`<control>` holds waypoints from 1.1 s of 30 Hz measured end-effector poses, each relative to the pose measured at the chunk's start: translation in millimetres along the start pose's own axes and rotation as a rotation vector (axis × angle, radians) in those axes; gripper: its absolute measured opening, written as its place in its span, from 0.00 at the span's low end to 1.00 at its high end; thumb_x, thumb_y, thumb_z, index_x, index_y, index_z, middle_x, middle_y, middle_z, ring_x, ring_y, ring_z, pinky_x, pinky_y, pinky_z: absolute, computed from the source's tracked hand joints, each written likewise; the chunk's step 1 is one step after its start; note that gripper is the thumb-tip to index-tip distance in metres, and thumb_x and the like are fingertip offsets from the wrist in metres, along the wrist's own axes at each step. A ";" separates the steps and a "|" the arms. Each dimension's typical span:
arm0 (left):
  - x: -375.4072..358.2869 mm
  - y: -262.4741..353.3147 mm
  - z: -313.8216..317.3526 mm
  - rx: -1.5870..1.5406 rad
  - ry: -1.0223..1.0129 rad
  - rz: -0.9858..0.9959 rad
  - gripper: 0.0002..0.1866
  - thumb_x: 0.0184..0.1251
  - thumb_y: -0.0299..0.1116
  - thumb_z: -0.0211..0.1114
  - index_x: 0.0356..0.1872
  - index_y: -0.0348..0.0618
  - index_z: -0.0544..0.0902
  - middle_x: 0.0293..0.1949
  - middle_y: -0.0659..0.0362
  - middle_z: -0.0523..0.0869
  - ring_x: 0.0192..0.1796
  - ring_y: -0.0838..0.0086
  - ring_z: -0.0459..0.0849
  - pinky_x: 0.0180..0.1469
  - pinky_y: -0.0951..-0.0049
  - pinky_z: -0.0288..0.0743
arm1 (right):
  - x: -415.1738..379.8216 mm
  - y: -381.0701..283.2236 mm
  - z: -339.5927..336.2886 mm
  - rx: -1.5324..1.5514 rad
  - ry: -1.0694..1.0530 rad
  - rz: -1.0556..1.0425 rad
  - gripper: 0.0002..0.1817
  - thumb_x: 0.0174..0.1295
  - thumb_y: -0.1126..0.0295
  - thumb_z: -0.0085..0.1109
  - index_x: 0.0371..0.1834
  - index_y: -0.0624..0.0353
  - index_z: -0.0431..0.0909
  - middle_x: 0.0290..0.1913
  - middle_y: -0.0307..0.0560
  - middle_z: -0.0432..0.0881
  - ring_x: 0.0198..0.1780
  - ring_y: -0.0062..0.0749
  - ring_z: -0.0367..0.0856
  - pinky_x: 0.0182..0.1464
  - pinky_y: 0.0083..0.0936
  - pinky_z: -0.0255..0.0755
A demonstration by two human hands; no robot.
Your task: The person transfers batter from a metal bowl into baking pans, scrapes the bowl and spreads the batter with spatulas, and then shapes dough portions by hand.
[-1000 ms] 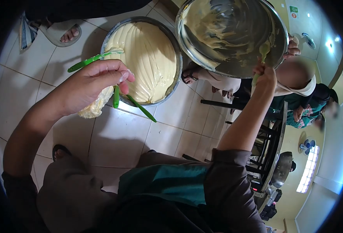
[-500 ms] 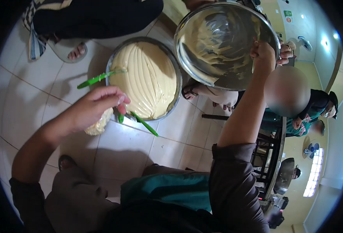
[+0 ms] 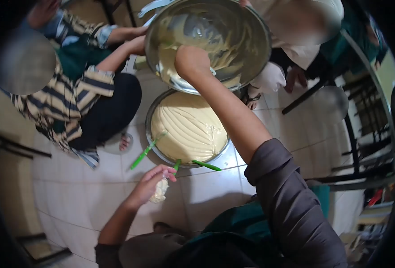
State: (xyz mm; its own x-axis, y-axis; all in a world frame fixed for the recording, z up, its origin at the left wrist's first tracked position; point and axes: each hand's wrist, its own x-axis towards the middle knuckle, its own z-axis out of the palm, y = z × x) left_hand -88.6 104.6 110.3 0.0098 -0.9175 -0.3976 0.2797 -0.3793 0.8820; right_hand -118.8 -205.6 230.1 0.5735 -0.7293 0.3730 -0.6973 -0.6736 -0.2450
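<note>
My right hand (image 3: 193,62) is closed in a fist inside a large, tilted steel mixing bowl (image 3: 262,53) smeared with pale cream. What the fist grips is mostly hidden. Below the bowl, a round metal tub (image 3: 149,129) on the floor holds smooth pale-yellow cream (image 3: 188,123) with ridges across its top. My left hand (image 3: 155,181) is low by the tub's near side, fingers curled around a cream-smeared crumpled lump (image 3: 160,192), perhaps plastic. Green-handled tools rest at the tub's rim: a spatula (image 3: 141,156) on the left, another handle (image 3: 207,165) at the front and a third (image 3: 177,165) beside it.
At left, a person in a striped top (image 3: 63,102) steadies the bowl with a hand (image 3: 137,44). Another person in a pale head covering (image 3: 304,49) is at the upper right. Dark chairs (image 3: 367,107) stand right; light tiles (image 3: 86,192) cover the floor.
The view has swung left and turned, bringing the striped-top person into sight. The bowl now overlaps the tub's far edge. My right fist stays inside the bowl; my left hand is lower.
</note>
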 end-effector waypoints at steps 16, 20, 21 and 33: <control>-10.4 3.2 8.3 0.051 0.106 -0.091 0.18 0.72 0.42 0.49 0.49 0.39 0.76 0.36 0.60 0.81 0.29 0.84 0.73 0.29 0.84 0.68 | 47.5 83.4 14.4 0.499 -0.280 0.246 0.12 0.55 0.74 0.49 0.32 0.70 0.82 0.34 0.56 0.85 0.31 0.39 0.84 0.36 0.31 0.76; -18.9 -2.6 -4.8 0.076 0.147 -0.084 0.18 0.73 0.43 0.49 0.49 0.38 0.76 0.36 0.60 0.80 0.30 0.83 0.72 0.30 0.83 0.68 | 92.1 140.0 -3.0 0.828 -0.330 0.260 0.08 0.53 0.82 0.47 0.22 0.73 0.77 0.27 0.58 0.82 0.26 0.33 0.81 0.25 0.31 0.71; -20.5 -2.7 -6.3 0.067 0.154 -0.095 0.18 0.73 0.43 0.49 0.49 0.38 0.76 0.36 0.60 0.81 0.30 0.83 0.73 0.31 0.83 0.69 | 107.3 144.4 -4.6 0.725 -0.353 0.273 0.06 0.51 0.77 0.53 0.25 0.67 0.80 0.30 0.55 0.83 0.30 0.35 0.83 0.30 0.31 0.74; -24.8 -16.6 -16.1 0.063 0.222 -0.158 0.17 0.73 0.43 0.48 0.47 0.39 0.76 0.36 0.60 0.81 0.32 0.82 0.74 0.33 0.83 0.69 | 48.0 -14.8 26.7 0.325 -0.024 0.168 0.11 0.51 0.67 0.61 0.36 0.60 0.85 0.41 0.54 0.85 0.45 0.42 0.85 0.46 0.31 0.78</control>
State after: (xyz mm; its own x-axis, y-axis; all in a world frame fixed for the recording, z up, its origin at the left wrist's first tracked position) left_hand -78.0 135.6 101.5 0.1833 -0.8002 -0.5711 0.2339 -0.5287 0.8159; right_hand -69.6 -233.8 227.7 0.4753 -0.8329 0.2837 -0.6113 -0.5445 -0.5743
